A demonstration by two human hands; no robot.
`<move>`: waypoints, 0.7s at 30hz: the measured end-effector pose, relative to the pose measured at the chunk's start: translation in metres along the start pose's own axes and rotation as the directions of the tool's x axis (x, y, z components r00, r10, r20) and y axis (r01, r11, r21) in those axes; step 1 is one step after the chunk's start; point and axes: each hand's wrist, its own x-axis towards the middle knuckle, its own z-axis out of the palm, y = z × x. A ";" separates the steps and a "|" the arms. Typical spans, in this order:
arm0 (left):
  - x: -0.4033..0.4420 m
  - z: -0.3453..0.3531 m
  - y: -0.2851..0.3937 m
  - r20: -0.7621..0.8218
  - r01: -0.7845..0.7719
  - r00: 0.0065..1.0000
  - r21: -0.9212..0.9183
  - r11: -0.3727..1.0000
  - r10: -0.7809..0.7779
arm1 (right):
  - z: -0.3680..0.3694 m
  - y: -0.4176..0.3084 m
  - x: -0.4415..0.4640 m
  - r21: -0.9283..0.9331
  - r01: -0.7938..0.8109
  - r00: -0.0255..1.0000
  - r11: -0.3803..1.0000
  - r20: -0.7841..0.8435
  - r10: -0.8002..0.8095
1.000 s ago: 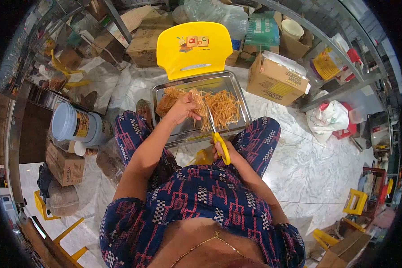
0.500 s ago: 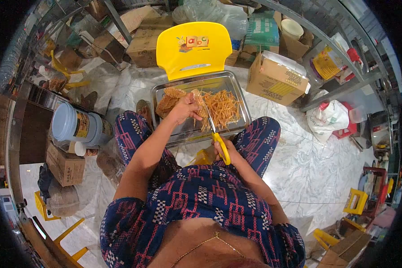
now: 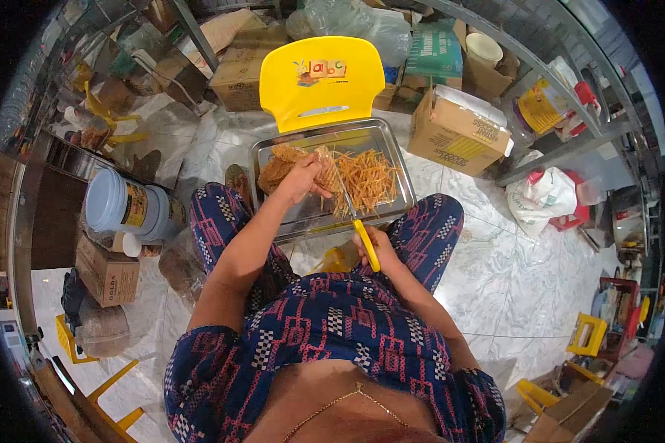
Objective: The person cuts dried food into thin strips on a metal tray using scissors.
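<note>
In the metal tray (image 3: 380,131) set before the yellow chair back (image 3: 321,81), thin brown sheets (image 3: 275,173) lie on the left and a loose heap of narrow strips (image 3: 369,181) on the right. Between them, the person's left hand (image 3: 303,179) pinches a ridged brown sheet (image 3: 329,171), fingers closed on it, while the right hand (image 3: 379,247) is wrapped around the yellow handle of the scissors (image 3: 365,244), whose blades lie along the sheet's right edge. The sheet looks light and thin, probably fairly stiff yet easy to crack if bent or squeezed; whether its face is sticky or slippery cannot be told. It would be best held flat between thumb and fingers, well back from the blades, with little pressure. The strips seem lighter and more fragile, better lifted loosely from below. The scissors, likely the heaviest thing held, suit a firm hold at the handle.
</note>
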 end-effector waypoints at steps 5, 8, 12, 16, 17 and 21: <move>0.003 -0.004 -0.007 -0.004 -0.045 0.999 0.055 0.997 0.046 | 0.000 0.001 0.000 -0.015 0.019 0.998 1.000 0.058 -0.018; 0.006 -0.005 -0.014 0.007 -0.043 0.999 0.078 0.996 0.042 | 0.000 0.012 0.005 0.006 0.090 0.988 0.996 0.126 -0.090; 0.001 0.002 -0.014 0.127 -0.002 0.992 0.129 0.992 -0.015 | 0.002 0.017 0.008 0.001 0.089 0.995 0.996 0.053 -0.089; -0.006 0.012 -0.010 0.123 -0.066 0.991 0.121 0.990 0.051 | 0.002 0.015 0.007 -0.022 0.129 0.991 0.991 0.037 -0.128; -0.009 0.015 -0.008 0.112 -0.070 0.992 0.095 0.993 0.059 | 0.001 0.012 0.006 -0.022 0.129 0.991 0.991 0.037 -0.128; 0.002 0.006 -0.017 0.079 0.016 0.997 0.113 0.993 -0.025 | 0.000 0.001 0.000 0.008 -0.003 1.000 1.000 -0.003 0.003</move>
